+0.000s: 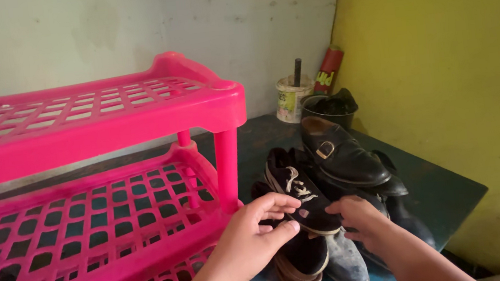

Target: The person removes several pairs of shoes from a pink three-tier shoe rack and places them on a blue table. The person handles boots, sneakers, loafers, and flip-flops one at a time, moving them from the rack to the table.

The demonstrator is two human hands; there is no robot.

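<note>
At lower centre of the frame, the left hand [253,233] and right hand [357,216] both pinch a black lace-up sneaker with white laces [298,191] atop a shoe pile, its toe hidden beneath their fingers, beside the bright pink plastic slatted rack [106,131].

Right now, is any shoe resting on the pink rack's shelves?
No. The pink rack shelves hold no shoes; the shoe pile lies beside it, where both hands grip a black sneaker.

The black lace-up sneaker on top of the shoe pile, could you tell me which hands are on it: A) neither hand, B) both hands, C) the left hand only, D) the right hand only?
B: the left hand grips the near end of the black sneaker and the right hand touches its other side, beside the pink rack.
</note>
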